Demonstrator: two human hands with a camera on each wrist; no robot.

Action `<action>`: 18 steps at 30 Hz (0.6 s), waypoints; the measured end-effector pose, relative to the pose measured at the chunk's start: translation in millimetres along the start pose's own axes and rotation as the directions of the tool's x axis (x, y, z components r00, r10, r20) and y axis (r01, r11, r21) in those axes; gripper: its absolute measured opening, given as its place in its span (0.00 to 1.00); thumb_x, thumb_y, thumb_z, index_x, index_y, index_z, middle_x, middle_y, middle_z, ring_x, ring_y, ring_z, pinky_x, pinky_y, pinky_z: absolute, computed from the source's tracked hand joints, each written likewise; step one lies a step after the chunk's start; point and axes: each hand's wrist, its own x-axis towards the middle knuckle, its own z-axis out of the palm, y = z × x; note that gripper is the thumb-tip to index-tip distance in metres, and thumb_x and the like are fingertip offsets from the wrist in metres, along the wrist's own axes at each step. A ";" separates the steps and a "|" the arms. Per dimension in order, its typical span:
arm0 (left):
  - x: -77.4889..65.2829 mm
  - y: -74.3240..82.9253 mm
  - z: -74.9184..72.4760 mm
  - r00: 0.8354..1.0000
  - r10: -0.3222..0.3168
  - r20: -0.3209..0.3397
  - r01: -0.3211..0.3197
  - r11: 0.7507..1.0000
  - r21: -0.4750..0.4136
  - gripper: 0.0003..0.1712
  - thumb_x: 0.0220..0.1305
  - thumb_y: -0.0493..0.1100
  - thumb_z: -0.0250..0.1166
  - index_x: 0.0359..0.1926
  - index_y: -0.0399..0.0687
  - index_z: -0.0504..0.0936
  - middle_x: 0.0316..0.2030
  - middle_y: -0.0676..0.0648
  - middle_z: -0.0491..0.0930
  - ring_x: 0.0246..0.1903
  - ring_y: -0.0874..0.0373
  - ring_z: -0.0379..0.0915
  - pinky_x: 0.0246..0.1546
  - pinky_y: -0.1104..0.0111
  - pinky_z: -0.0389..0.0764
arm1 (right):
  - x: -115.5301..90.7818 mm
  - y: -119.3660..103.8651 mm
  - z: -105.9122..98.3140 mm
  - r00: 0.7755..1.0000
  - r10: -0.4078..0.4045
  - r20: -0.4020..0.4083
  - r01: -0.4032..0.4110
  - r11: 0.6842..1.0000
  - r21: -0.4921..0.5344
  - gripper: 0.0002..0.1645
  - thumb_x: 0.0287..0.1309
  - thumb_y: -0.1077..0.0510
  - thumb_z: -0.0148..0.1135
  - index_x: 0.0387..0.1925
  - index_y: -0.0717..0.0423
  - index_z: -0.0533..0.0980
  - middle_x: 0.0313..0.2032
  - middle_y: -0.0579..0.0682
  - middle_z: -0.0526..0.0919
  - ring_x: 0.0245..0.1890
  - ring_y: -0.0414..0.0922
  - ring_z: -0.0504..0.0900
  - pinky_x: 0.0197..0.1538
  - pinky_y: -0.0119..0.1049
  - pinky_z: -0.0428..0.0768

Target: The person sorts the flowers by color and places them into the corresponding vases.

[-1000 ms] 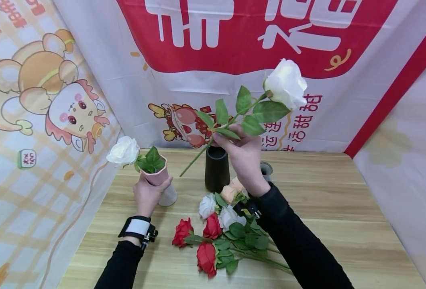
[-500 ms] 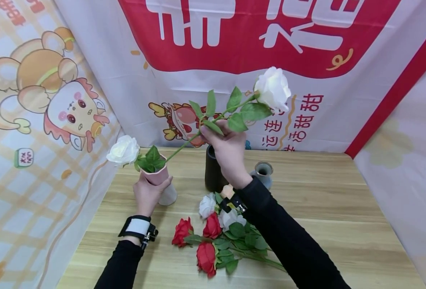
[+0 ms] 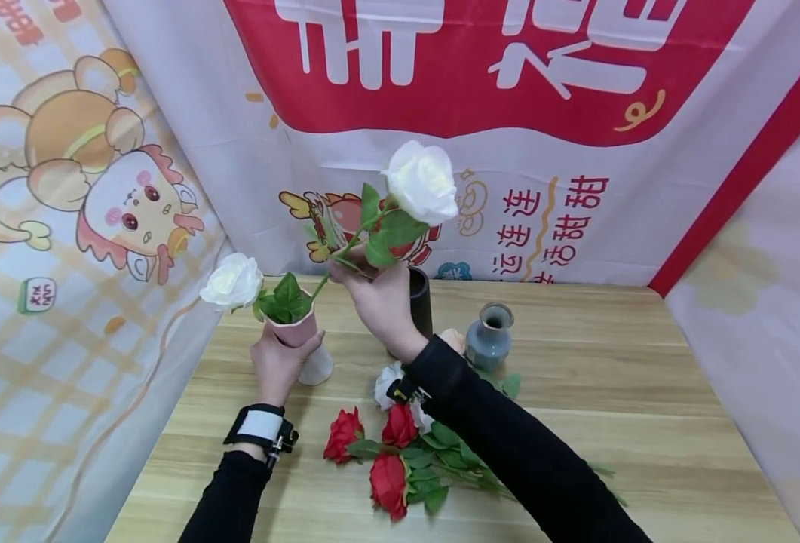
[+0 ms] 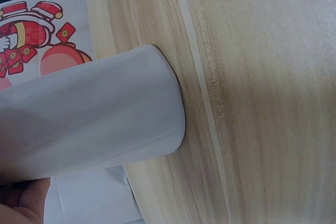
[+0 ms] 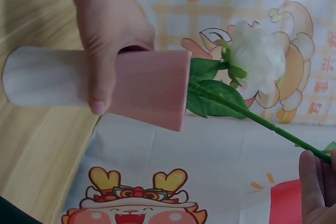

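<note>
My left hand (image 3: 279, 366) grips a pink and white vase (image 5: 152, 85) around its middle, and the vase's base (image 4: 152, 103) stands on the table. One white rose (image 3: 232, 281) leans out over the vase's left side, its green leaves (image 3: 284, 300) at the mouth. Between the fingers and thumb of my right hand (image 3: 382, 298) is the stem of a second white rose (image 3: 421, 183), bloom up and to the right. Its lower stem (image 5: 257, 121) slants down to the vase mouth, and the tip is hidden behind leaves and rim in the right wrist view.
A black vase (image 3: 421, 302) stands behind my right hand, partly covered by it. Right of it is a small grey-blue vase (image 3: 490, 337). Red roses (image 3: 387, 483) and pale roses with leafy stems lie on the wooden table (image 3: 644, 407). A printed cloth (image 3: 576, 249) hangs behind.
My right hand has moved left and slightly down with the white rose, bringing its stem end from open air to the vase mouth. The left hand and vase have stayed put.
</note>
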 end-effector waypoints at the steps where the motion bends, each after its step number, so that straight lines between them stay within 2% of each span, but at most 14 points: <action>1: -0.3 0.5 0.0 1.000 -0.004 0.001 0.004 1.000 -0.002 0.48 0.36 0.68 0.74 0.54 0.44 0.74 0.40 0.43 0.81 0.39 0.51 0.78 0.39 0.58 0.75 | -1.6 0.7 0.9 1.000 -0.008 0.011 0.008 1.000 -0.007 0.08 0.53 0.72 0.64 0.36 0.73 0.77 0.34 0.62 0.80 0.33 0.53 0.83 0.41 0.41 0.79; 5: -1.4 1.6 -0.8 1.000 -0.011 -0.004 0.011 1.000 -0.008 0.47 0.36 0.67 0.74 0.53 0.45 0.74 0.40 0.44 0.81 0.39 0.51 0.77 0.39 0.59 0.75 | -6.7 4.5 5.1 0.999 0.013 0.047 -0.012 1.000 -0.023 0.07 0.53 0.71 0.64 0.35 0.71 0.77 0.35 0.61 0.81 0.35 0.53 0.83 0.41 0.39 0.79; 9: -1.9 1.4 -0.4 1.000 -0.008 -0.005 0.008 1.000 -0.002 0.47 0.36 0.68 0.74 0.53 0.45 0.74 0.39 0.43 0.81 0.38 0.50 0.77 0.38 0.58 0.74 | -12.2 18.9 10.9 0.996 -0.026 0.080 0.034 0.994 -0.108 0.08 0.52 0.70 0.66 0.34 0.69 0.77 0.33 0.58 0.82 0.35 0.48 0.83 0.40 0.35 0.78; 13: -2.3 0.6 0.5 1.000 -0.007 -0.001 0.007 1.000 0.010 0.47 0.37 0.69 0.73 0.53 0.45 0.74 0.38 0.43 0.81 0.38 0.50 0.77 0.37 0.58 0.74 | -19.8 43.1 16.8 0.992 -0.061 0.110 0.088 0.961 -0.264 0.09 0.52 0.63 0.69 0.34 0.62 0.79 0.31 0.50 0.83 0.35 0.38 0.81 0.42 0.29 0.75; 18: -4.4 -0.6 -0.2 0.999 -0.030 -0.017 0.031 0.999 0.014 0.42 0.38 0.68 0.73 0.49 0.46 0.76 0.34 0.45 0.81 0.34 0.50 0.78 0.34 0.58 0.74 | -30.8 67.4 23.6 0.990 -0.081 0.114 0.117 0.926 -0.359 0.10 0.51 0.60 0.71 0.36 0.58 0.80 0.32 0.46 0.82 0.37 0.34 0.79 0.45 0.26 0.72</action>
